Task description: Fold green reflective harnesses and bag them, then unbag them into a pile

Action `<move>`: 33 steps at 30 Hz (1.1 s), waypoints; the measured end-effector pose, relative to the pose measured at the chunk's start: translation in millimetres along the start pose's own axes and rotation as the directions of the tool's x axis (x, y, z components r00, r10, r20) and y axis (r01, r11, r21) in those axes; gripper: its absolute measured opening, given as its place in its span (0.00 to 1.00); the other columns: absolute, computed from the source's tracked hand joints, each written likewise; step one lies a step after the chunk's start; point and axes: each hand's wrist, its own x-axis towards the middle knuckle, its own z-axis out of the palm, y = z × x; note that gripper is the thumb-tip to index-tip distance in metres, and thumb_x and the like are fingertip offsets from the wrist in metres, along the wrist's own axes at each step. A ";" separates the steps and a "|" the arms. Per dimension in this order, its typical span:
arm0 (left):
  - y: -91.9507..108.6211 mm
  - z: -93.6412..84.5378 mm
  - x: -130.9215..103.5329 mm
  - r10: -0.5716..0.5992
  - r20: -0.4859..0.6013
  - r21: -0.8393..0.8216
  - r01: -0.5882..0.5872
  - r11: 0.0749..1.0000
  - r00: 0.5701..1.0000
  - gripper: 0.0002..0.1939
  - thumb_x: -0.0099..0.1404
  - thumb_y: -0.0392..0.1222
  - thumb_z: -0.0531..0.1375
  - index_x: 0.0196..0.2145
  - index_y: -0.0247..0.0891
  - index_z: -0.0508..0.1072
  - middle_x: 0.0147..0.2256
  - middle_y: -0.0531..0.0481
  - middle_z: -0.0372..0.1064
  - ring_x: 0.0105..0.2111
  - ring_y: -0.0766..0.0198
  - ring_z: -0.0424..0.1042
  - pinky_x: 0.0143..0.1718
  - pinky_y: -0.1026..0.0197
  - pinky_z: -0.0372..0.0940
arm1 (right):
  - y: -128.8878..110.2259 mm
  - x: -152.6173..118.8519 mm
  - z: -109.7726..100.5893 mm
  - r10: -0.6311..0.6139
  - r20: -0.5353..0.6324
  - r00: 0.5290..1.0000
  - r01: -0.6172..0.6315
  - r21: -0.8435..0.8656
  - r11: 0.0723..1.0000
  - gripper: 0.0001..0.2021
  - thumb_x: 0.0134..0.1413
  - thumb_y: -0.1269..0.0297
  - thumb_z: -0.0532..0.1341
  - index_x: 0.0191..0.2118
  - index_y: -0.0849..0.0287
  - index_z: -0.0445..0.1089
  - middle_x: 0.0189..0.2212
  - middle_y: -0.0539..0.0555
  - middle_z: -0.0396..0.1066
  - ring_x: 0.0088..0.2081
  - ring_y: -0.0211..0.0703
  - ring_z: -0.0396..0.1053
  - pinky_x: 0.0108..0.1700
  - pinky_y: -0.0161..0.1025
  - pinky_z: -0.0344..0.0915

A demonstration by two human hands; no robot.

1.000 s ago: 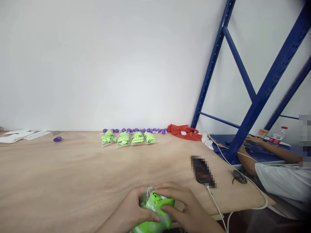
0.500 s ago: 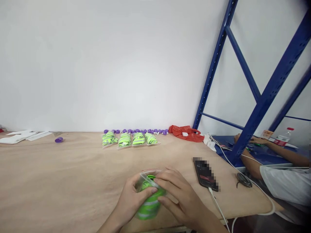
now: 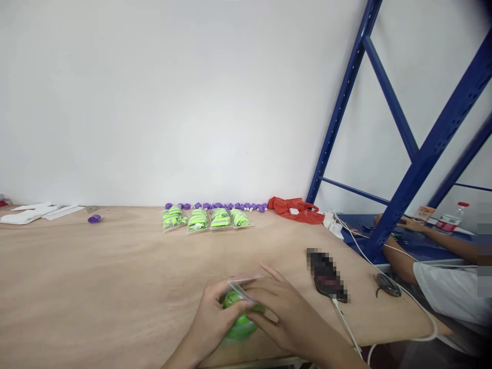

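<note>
At the near edge of the worktop [image 3: 115, 287], the person's two hands share one clear bag [image 3: 246, 293] with a bright green, grey-striped bundle [image 3: 243, 327] inside. The left hand [image 3: 207, 315] is curled nearly closed round the bag's left side, its thumb pressed across the front. The right hand [image 3: 288, 312] is partly closed on the other side, thumb and bent fingers against the film, with one finger raised past the rim.

The work in hand appears to be at the bag's mouth, where the film stands above the fabric. A next move there would call for a steady left hold, the bundle kept low, and right fingertips pinching film rather than cloth; whether the mouth is sealed cannot be told.

To the right lies a dark phone [image 3: 326, 277] with a white cable [image 3: 346, 325] plugged in. Farther off, four filled bags [image 3: 220, 219] sit side by side, just in front of a row of small purple pieces [image 3: 240, 206] near the wall. A lone purple piece [image 3: 94, 219] lies to their left, and a red plastic bag [image 3: 298, 211] to their right.
</note>
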 end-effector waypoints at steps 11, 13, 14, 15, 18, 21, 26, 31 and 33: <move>0.6 0.8 -3.0 0.009 -0.027 0.003 -0.009 1.000 1.000 0.18 0.56 0.41 0.69 0.45 0.42 0.82 0.47 0.47 0.78 0.47 0.53 0.77 0.51 0.59 0.70 | 4.6 -0.8 4.7 -0.027 -0.051 0.998 0.025 -0.034 0.999 0.04 0.63 0.66 0.60 0.39 0.55 0.73 0.36 0.51 0.76 0.44 0.41 0.71 0.64 0.48 0.54; -0.5 1.7 -3.0 0.012 -0.037 -0.004 -0.012 1.000 0.999 0.17 0.56 0.41 0.69 0.45 0.43 0.82 0.46 0.47 0.78 0.46 0.53 0.78 0.50 0.60 0.71 | 1.4 0.4 -0.2 0.001 -0.016 1.000 -0.001 0.001 1.000 0.04 0.61 0.67 0.61 0.40 0.54 0.74 0.38 0.51 0.76 0.45 0.42 0.71 0.65 0.47 0.53; -1.2 2.2 -2.7 0.011 -0.040 -0.010 -0.012 1.000 0.999 0.16 0.56 0.41 0.69 0.44 0.43 0.82 0.46 0.47 0.78 0.46 0.54 0.78 0.50 0.60 0.71 | -0.3 1.0 -2.6 0.017 0.003 1.000 -0.017 0.019 1.000 0.05 0.60 0.68 0.62 0.41 0.54 0.73 0.39 0.51 0.76 0.46 0.42 0.71 0.65 0.47 0.52; -1.8 2.7 -2.4 0.011 -0.042 -0.017 -0.012 1.000 0.999 0.16 0.57 0.41 0.69 0.44 0.43 0.82 0.46 0.47 0.79 0.46 0.54 0.78 0.50 0.61 0.71 | -1.9 1.7 -4.8 0.031 0.018 0.999 -0.032 0.035 0.999 0.07 0.59 0.69 0.62 0.43 0.53 0.73 0.40 0.51 0.76 0.46 0.42 0.71 0.65 0.47 0.52; -3.5 3.9 -0.6 0.024 -0.042 -0.022 -0.025 0.999 0.999 0.15 0.57 0.42 0.69 0.44 0.43 0.83 0.45 0.47 0.79 0.45 0.55 0.78 0.49 0.61 0.71 | -4.4 3.5 -8.8 0.051 0.042 0.998 -0.054 0.069 0.996 0.10 0.58 0.72 0.61 0.44 0.54 0.72 0.42 0.52 0.76 0.46 0.42 0.71 0.65 0.47 0.52; -4.5 4.0 1.6 0.043 -0.049 -0.019 -0.044 0.999 0.998 0.14 0.58 0.43 0.68 0.44 0.43 0.83 0.45 0.47 0.79 0.46 0.55 0.78 0.51 0.61 0.70 | -0.9 2.9 -8.0 0.040 0.015 0.999 -0.041 0.083 0.996 0.09 0.59 0.73 0.59 0.44 0.55 0.72 0.41 0.51 0.76 0.45 0.41 0.72 0.66 0.47 0.53; -6.3 1.0 3.9 0.050 -0.124 -0.068 -0.059 0.996 0.991 0.13 0.58 0.47 0.69 0.40 0.39 0.83 0.43 0.43 0.80 0.43 0.54 0.79 0.47 0.61 0.72 | 17.0 -6.2 3.0 -0.034 -0.316 0.948 0.066 0.092 0.994 0.14 0.60 0.72 0.59 0.50 0.54 0.71 0.48 0.54 0.76 0.51 0.42 0.72 0.64 0.46 0.58; -9.3 1.4 8.7 -0.059 -0.216 -0.210 0.013 0.978 0.975 0.16 0.57 0.51 0.69 0.37 0.36 0.83 0.38 0.43 0.81 0.38 0.54 0.80 0.39 0.62 0.74 | 34.2 -13.5 20.8 0.387 -0.477 0.789 -0.191 0.408 0.893 0.10 0.56 0.60 0.66 0.42 0.57 0.76 0.40 0.56 0.79 0.44 0.47 0.76 0.47 0.39 0.73; -11.3 3.0 11.4 -0.091 -0.225 -0.237 0.036 0.971 0.970 0.17 0.56 0.52 0.70 0.37 0.36 0.83 0.37 0.43 0.81 0.37 0.55 0.80 0.38 0.62 0.73 | 38.4 -14.1 27.5 0.484 -0.389 0.784 -0.210 0.567 0.797 0.11 0.56 0.55 0.65 0.35 0.59 0.77 0.33 0.56 0.79 0.38 0.47 0.77 0.42 0.38 0.74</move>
